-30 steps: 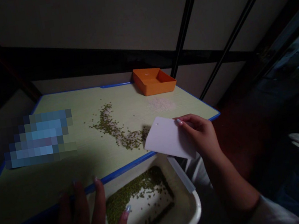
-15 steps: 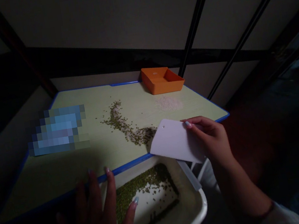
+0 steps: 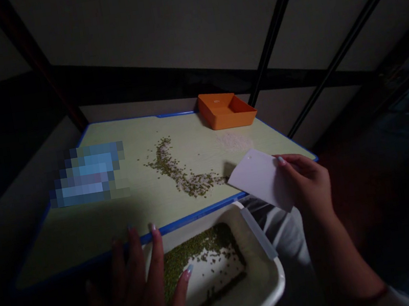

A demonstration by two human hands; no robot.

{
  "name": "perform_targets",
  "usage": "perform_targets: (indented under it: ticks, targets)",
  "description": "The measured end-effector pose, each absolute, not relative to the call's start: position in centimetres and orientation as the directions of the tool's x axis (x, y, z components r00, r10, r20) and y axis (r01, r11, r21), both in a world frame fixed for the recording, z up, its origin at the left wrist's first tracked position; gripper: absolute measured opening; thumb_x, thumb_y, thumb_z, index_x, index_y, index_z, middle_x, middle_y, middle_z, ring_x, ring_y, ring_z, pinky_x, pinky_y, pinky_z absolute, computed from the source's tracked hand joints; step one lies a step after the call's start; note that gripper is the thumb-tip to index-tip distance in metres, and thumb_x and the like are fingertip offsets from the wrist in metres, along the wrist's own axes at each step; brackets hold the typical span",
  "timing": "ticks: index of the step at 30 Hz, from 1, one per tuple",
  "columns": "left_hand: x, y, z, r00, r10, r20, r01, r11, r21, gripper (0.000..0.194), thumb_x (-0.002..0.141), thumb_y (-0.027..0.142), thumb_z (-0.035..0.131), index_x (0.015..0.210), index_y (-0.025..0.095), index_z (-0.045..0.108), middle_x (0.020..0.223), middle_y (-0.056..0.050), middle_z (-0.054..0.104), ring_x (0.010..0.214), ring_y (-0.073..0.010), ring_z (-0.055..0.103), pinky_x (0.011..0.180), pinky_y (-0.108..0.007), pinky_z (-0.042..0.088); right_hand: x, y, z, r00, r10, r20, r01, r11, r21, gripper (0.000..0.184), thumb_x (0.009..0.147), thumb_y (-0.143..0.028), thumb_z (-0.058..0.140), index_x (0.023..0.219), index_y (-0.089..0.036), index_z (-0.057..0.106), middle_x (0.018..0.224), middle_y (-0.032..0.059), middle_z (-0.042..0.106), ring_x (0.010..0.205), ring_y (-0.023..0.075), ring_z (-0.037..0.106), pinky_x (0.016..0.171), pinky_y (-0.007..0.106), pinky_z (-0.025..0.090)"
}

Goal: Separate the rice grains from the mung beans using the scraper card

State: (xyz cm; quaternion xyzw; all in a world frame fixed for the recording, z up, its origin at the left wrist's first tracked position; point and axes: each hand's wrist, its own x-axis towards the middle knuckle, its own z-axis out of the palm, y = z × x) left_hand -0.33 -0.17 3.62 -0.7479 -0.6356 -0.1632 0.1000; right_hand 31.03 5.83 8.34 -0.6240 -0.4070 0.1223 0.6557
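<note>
Pinched in my right hand [image 3: 307,178] is a flat white plastic scraper [image 3: 260,175], tilted over the table's near right edge. Its left corner is close to the end of a curved trail of small green beans [image 3: 194,183] mixed with pale grains. A heap of pale grains [image 3: 235,140] lies farther back. My left hand [image 3: 143,281] is spread open at the near side of a white plastic bin [image 3: 276,286], its fingertips by the table edge and its thumb over the bin. Inside the bin, many green beans [image 3: 189,251] cover part of the floor.
An orange open box [image 3: 229,113] sits at the table's [image 3: 124,134] back right. A blurred-out blue item [image 3: 87,174] lies on the left. The blue-edged table stands against a panelled wall [image 3: 154,31]. The bin is just below the near edge, by my grey-clad leg [image 3: 285,233].
My right hand has moved the scraper to the right and slightly up, away from the bean trail's end. My left hand stays spread by the bin, and the view has shifted slightly.
</note>
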Motion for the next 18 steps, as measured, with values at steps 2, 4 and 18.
perform_targets:
  ticks: [2,4,18]
  targets:
    - [-0.3,-0.1,3.5,0.14,0.914,0.382,0.982,-0.179,0.067,0.075,0.089,0.036,0.04,0.15,0.028,-0.002,0.161,-0.023,0.026,0.15,-0.044,0.021,0.109,-0.082,0.026,31.2,6.0,8.5,0.639,0.68,0.359,0.345,0.163,-0.924,0.025,0.068,-0.043,0.079,0.079,-0.02,0.077,0.085,0.0064,0.078,0.072,0.0202,0.068,0.062,0.031,0.049]
    - [-0.3,-0.1,3.5,0.141,0.912,0.385,0.98,-0.183,0.074,0.074,0.089,0.036,0.04,0.15,0.028,-0.001,0.161,-0.022,0.026,0.15,-0.0439,0.021,0.109,-0.082,0.025,31.2,6.0,8.6,0.64,0.687,0.344,0.344,0.144,-0.928,0.026,0.068,-0.044,0.078,0.079,-0.02,0.077,0.084,0.0068,0.078,0.071,0.0204,0.067,0.061,0.031,0.048]
    - [-0.2,-0.2,3.9,0.117,0.93,0.348,0.983,-0.157,0.09,0.076,0.089,0.038,0.038,0.149,0.032,-0.007,0.163,-0.02,0.024,0.151,-0.043,0.02,0.112,-0.081,0.023,30.9,6.8,9.5,0.584,0.689,0.43,0.424,0.193,-0.885,0.024,0.072,-0.042,0.076,0.081,-0.02,0.076,0.088,0.0077,0.079,0.08,0.0236,0.07,0.069,0.035,0.052]
